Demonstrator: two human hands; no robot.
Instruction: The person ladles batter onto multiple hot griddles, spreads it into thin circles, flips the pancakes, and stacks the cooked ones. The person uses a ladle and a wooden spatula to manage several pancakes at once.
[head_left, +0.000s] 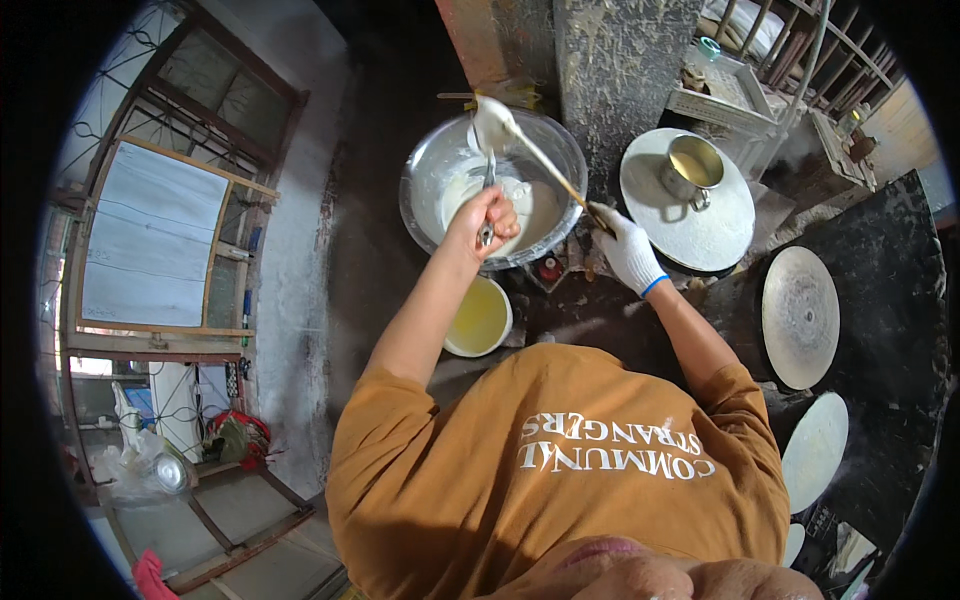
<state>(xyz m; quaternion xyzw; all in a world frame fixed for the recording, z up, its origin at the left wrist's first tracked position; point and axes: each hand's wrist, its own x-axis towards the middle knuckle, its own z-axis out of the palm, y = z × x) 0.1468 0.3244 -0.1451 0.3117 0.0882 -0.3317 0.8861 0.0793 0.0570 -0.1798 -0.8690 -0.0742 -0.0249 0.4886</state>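
A large metal basin (420, 199) stands before me with white batter (459, 196) in it. Over the basin, my bare left hand (493, 217) is closed around the metal handle of a ladle or spoon (489, 176), whose far end is partly hidden. My right hand (628, 247), in a white knit glove with a blue cuff, grips a slender wooden stick (553, 171). White batter coats the stick's far end (495, 126), which is above the basin's far side and overlaps the metal utensil in view; whether they touch I cannot tell.
Right of the basin, a metal cup (694, 163) of yellowish liquid stands on a floury round plate (652, 214). More round plates (801, 319) (816, 454) curve along my right. A tub of yellow liquid (478, 319) is nearer me. A rough pillar (630, 67) rises behind.
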